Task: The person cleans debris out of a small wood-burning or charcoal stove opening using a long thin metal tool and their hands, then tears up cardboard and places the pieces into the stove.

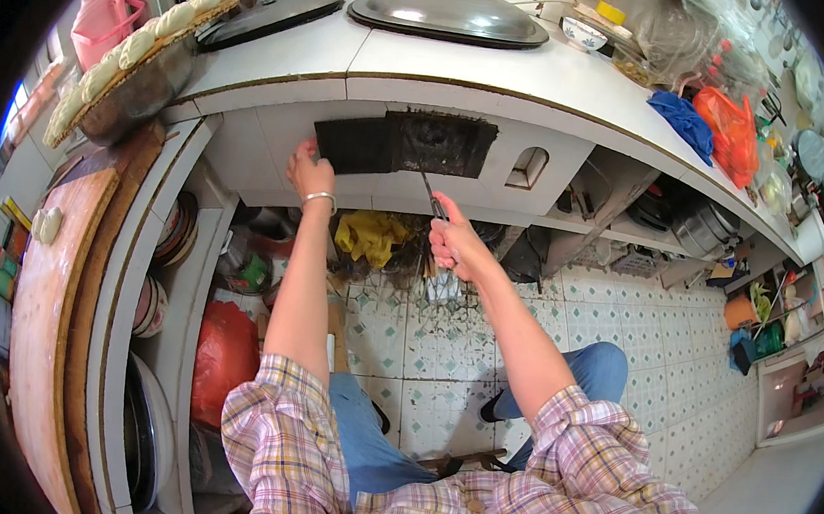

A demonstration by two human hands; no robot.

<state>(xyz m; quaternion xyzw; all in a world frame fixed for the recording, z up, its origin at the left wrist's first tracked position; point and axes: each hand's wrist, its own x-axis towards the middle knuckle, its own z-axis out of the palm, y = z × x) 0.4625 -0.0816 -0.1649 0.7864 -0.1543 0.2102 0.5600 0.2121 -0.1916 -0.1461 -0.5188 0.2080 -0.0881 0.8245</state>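
My left hand [311, 177] has its fingers at the outer edge of the black metal firebox door [355, 144], which is swung out to the left. Beside the door, the sooty firebox opening [445, 143] is set in the white tiled stove front. In my right hand [459, 242] are the handles of thin dark metal fire tongs [428, 186]. Their far end reaches into the dark opening, where the tips are hard to make out. Below the hands, kindling and dry scraps [423, 254] lie near a crumpled yellow bag [372, 236].
A lidded wok [449, 12] sits on the tiled counter [425, 64] above. At left, shaped dough pieces [136, 48] rest on a round tray over a metal pot [140, 98]. A red plastic bag [225, 362] is beside my left leg. Debris litters the tiled floor [444, 410].
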